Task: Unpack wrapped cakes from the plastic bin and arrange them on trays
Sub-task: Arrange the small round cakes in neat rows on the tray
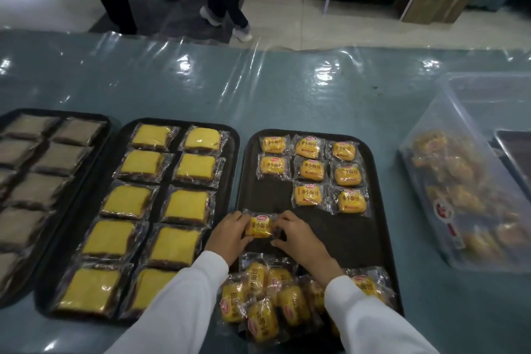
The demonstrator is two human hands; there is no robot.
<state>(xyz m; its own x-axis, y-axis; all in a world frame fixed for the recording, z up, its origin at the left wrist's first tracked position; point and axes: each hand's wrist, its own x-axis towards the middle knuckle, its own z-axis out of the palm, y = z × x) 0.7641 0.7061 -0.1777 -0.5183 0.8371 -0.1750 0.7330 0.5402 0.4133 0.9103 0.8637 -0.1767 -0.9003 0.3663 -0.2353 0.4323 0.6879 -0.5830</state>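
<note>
The person is putting small cakes in rows on the right tray [382, 238]. Both hands hold one wrapped cake [260, 226] low over the tray, maybe touching it. The left hand [227, 234] pinches its left edge with curled fingers. The right hand [298, 236] pinches the right edge the same way. Eight cakes [311, 170] already sit neatly at the far end. The third row has a gap on its left side. The cake likely goes there next, flat and straight. A pile of cakes [275, 302] waits at the near end. The plastic bin [471, 181] stands to the right with more inside.
</note>
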